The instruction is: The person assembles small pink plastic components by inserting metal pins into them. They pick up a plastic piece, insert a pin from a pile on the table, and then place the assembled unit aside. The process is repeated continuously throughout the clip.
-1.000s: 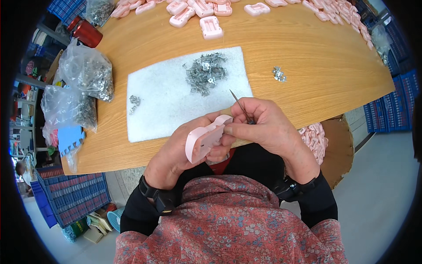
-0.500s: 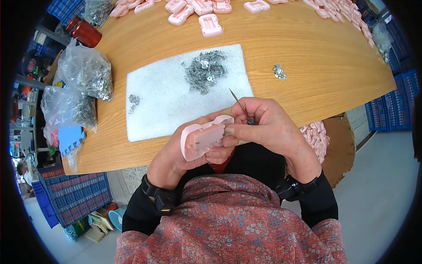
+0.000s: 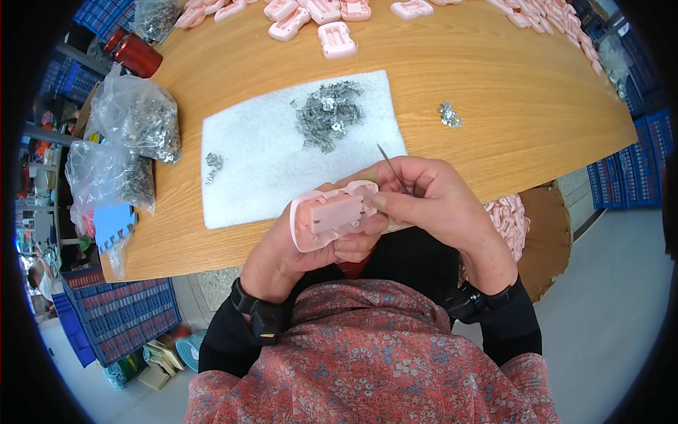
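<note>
In my left hand (image 3: 346, 249) lies a pale pink plastic casing (image 3: 337, 218), tilted with its hollow inner side facing me and a raised block in its middle. Small dark slots show at the block's ends. My right hand (image 3: 424, 194) is closed around a thin pointed metal tool (image 3: 393, 168), its tip directed up and away from me. The right thumb presses at the casing's right end; any small part under it is hidden. Beyond my hands, small metal clips (image 3: 328, 116) are heaped on a white foam mat (image 3: 254, 155).
Clear bags of metal parts (image 3: 141, 120) and a red canister (image 3: 135, 53) stand on the table's left. More pink casings (image 3: 337, 40) lie along the far edge. A few clips (image 3: 448, 114) sit right of the mat. Below the right edge, a carton (image 3: 554, 233) holds pink pieces.
The casing has turned so that more of its inside faces up. My right hand has shifted slightly right, and the tool's tip with it. Both hands keep their hold.
</note>
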Available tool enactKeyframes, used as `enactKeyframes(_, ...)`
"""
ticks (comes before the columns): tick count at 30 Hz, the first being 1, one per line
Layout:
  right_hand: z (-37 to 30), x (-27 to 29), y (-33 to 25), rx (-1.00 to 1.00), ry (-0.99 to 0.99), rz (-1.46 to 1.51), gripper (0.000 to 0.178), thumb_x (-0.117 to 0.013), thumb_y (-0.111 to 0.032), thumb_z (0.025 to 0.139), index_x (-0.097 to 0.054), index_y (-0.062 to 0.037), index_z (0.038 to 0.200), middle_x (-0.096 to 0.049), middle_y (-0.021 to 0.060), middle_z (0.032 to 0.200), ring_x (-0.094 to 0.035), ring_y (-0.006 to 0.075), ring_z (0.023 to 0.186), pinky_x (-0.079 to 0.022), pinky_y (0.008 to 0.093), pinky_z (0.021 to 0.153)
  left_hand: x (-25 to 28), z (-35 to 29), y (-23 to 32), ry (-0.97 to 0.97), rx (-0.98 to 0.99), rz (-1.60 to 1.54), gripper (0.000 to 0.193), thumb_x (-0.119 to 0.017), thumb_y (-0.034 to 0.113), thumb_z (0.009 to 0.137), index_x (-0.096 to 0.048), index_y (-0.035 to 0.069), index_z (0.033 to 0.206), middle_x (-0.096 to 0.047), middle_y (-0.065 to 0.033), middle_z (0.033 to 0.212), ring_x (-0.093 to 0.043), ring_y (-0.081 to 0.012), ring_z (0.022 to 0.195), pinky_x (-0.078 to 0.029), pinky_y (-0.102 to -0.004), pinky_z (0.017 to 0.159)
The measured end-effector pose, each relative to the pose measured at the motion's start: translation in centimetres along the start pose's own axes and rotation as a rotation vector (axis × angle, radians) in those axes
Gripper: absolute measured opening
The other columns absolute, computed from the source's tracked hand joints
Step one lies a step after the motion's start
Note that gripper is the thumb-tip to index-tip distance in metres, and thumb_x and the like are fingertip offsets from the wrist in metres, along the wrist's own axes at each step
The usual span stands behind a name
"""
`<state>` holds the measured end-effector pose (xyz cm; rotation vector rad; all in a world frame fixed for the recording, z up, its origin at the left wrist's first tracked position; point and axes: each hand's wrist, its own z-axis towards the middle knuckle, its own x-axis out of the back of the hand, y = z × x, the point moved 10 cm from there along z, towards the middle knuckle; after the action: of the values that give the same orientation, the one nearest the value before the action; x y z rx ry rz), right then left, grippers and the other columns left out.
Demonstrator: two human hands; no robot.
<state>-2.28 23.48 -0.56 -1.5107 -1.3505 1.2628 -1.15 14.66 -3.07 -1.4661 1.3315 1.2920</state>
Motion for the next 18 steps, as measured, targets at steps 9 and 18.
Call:
enactKeyframes(9,-0.7,0.4,-1.5,0.03,-0.034,-0.044,0.024,-0.071,-0.01,0.087,-0.065,0.0027,0.107,-0.061,-0.0038,0.082,-0.052,0.0017,0.074,-0.046,0.0194,0.067,-0.4,-0.3,1.6,0.111,-0.092,0.542,0.046,-0.046,0.032,0.101,-0.05,-0.003,0.13,-0.064,-0.025,0.112,-0.067,-0.0287,0.088,-0.057,-0.0351,0.068)
enactKeyframes(18,-1.6,1.2,-3.2,0.12,0.102,-0.182,0.014,-0.065,-0.01,0.091,-0.064,0.0023,0.099,-0.059,-0.0003,0.079,-0.055,0.007,0.074,-0.046,0.0225,0.068,-2.0,-1.4,4.5,0.447,-0.208,1.295,0.039,-0.069,0.015,0.094,-0.057,-0.003,0.127,-0.067,-0.0085,0.112,-0.065,-0.0098,0.094,-0.053,-0.0237,0.081)
